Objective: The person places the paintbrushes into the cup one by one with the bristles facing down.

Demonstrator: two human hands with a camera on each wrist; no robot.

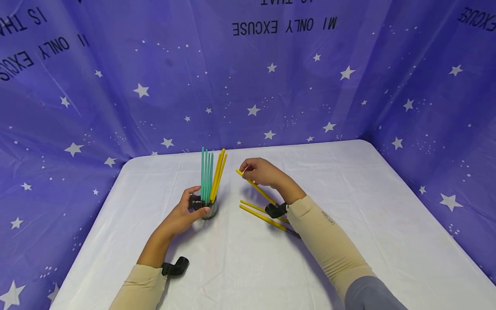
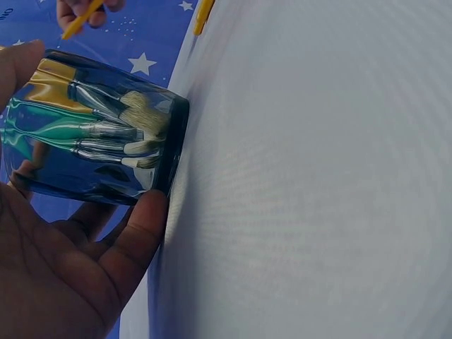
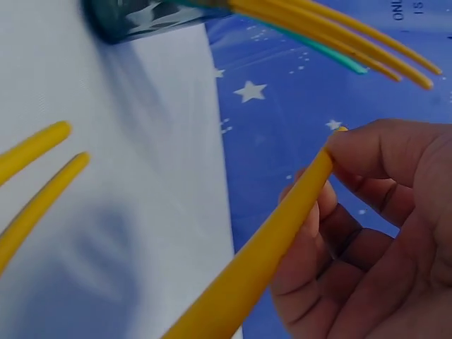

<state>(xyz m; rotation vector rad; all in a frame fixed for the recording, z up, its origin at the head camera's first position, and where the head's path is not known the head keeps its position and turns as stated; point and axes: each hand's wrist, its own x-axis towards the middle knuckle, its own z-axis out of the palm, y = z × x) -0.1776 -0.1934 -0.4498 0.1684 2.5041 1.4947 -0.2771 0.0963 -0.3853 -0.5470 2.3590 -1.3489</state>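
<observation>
My left hand (image 1: 182, 217) grips a clear glass (image 1: 211, 212) from its side, thumb in front and fingers behind. Bristles down in the glass stand several teal paintbrushes (image 1: 206, 176) and some yellow paintbrushes (image 1: 218, 172); the bristles (image 2: 145, 116) show through its wall in the left wrist view. To the right of the glass, my right hand (image 1: 265, 172) pinches another yellow paintbrush (image 3: 247, 265) near its handle end, between thumb and fingers. That paintbrush slants down toward the wrist, its bristle end hidden in the head view.
Two more yellow paintbrushes (image 1: 260, 216) lie on the white-covered table (image 1: 248, 267), below the right hand, handle ends toward the glass. A purple curtain (image 1: 217, 86) with white stars hangs behind and at the sides. Black straps with cameras (image 1: 176, 268) sit on both wrists.
</observation>
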